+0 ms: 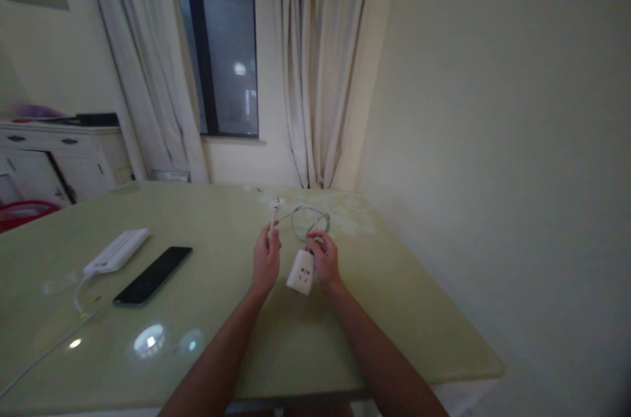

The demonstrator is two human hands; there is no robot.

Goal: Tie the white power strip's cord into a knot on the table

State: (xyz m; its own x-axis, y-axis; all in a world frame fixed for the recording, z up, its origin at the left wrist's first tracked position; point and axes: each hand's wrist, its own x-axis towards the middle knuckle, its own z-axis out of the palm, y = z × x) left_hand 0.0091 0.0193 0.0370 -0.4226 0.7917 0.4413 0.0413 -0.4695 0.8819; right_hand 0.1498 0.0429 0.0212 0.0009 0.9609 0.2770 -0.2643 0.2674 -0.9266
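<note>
My left hand [267, 258] is closed around the cord just below a white plug [276, 202], whose prongs point away from me. A small white power strip [301, 271] with socket slots on its face hangs tilted beside my right hand [325, 259]. The fingers of that hand pinch at the strip's upper end, where the cord meets it. Between and beyond both hands, the grey-white cord [310, 209] forms a loose loop over the table.
A glossy pale green table [394, 312] spreads beneath my arms. To the left lie a black phone [154, 275] and a white power bank [118, 250] with a white cable [46, 352]. A wall [493, 141] borders the right side; curtains [325, 62] hang behind.
</note>
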